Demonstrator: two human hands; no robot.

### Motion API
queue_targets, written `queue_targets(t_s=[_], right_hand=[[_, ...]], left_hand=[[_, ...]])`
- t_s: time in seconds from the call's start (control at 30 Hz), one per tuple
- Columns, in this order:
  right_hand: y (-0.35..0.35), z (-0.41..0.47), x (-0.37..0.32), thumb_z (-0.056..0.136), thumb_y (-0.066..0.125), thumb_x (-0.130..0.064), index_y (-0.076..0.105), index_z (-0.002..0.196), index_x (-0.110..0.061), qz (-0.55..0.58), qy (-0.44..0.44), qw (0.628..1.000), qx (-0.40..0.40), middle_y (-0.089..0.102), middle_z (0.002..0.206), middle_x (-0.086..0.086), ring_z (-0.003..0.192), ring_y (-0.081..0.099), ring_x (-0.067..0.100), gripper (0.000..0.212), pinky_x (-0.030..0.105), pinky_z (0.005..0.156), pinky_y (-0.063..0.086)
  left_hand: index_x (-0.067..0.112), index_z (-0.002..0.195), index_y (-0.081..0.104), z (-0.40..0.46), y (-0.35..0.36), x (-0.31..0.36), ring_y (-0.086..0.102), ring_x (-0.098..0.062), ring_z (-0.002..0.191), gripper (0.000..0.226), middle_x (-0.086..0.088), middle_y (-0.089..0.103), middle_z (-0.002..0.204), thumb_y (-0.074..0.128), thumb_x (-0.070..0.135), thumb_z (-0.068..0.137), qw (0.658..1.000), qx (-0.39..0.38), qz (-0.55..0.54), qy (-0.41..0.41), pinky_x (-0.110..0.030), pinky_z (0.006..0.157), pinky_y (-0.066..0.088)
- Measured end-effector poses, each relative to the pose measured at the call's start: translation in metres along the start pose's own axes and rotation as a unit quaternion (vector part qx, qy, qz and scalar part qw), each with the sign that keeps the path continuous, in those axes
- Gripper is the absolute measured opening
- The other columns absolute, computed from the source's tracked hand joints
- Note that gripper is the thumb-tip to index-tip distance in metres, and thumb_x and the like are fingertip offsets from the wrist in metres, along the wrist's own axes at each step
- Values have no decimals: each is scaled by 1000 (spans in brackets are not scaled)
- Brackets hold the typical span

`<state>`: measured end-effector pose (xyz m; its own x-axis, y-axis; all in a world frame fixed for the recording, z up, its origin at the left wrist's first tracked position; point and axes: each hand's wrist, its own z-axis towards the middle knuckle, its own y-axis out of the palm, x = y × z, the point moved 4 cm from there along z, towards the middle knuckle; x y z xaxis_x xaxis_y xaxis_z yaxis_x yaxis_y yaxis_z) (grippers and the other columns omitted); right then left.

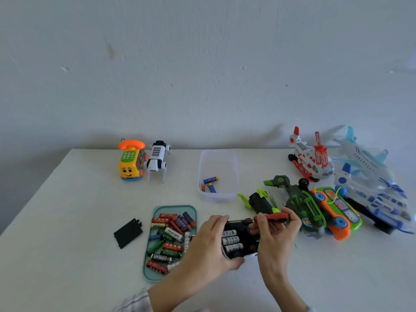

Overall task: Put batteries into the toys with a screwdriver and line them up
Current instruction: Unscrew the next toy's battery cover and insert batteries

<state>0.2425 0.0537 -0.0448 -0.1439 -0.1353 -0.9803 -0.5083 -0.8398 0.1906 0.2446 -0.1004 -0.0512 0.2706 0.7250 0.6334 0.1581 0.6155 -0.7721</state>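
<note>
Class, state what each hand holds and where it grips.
The left hand grips the black toy by its left side; the right hand holds the red screwdriver by its handle.

Plain home room: scuffed white wall, toy-strewn table

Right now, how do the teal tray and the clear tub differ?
The teal tray is shallow, tinted and heaped with many batteries; the clear tub is deeper, see-through and holds only a few blue ones. The tray lies nearer the hands; the tub sits farther back. Both are rounded rectangles holding batteries.
</note>
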Motion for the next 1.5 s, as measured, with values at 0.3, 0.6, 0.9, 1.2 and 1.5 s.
queue_targets(t_s=[0.3, 0.6, 0.9, 1.2, 1.5], right_hand=[[-1, 2, -36, 86, 65, -10, 44, 114, -50, -117, -128, 982, -67, 61, 77, -4, 67, 62, 22, 54, 38, 64, 54], [29, -20, -44, 85, 62, -12, 41, 129, -28, -237, -284, 910, -187, 56, 83, -19, 77, 57, 0, 51, 3, 68, 43], [28, -14, -39, 86, 66, -5, 46, 126, -29, -212, -223, 939, -151, 60, 81, -14, 71, 60, 3, 50, 8, 65, 45], [4, 6, -15, 88, 59, 2, 42, 128, -15, -17, 95, 995, -17, 62, 69, 16, 49, 55, 23, 46, 33, 51, 49], [7, 9, -26, 86, 52, 8, 47, 107, -13, 9, 133, 991, -13, 51, 55, 5, 48, 45, 21, 30, 31, 46, 40]], left_hand=[[35, 119, 52, -9, -16, -28, 50, 3, 108, 72, 21, 49, 113, 80, 47, 54, 994, -2, -109, -1, -12, 91, 41], [44, 110, 54, -15, -17, -40, 53, -2, 106, 67, 27, 45, 108, 85, 41, 51, 991, 4, -129, -24, -25, 86, 53], [37, 114, 58, -16, -18, -34, 51, 2, 108, 67, 28, 43, 112, 85, 41, 53, 990, 4, -139, -22, -23, 91, 50], [22, 126, 59, -21, -19, -31, 43, 8, 110, 75, 14, 42, 111, 87, 23, 56, 990, -11, -138, -16, -4, 92, 35], [24, 127, 61, -17, -18, -26, 35, 18, 111, 73, 21, 35, 114, 86, 29, 59, 994, -22, -110, -13, 3, 90, 29]])
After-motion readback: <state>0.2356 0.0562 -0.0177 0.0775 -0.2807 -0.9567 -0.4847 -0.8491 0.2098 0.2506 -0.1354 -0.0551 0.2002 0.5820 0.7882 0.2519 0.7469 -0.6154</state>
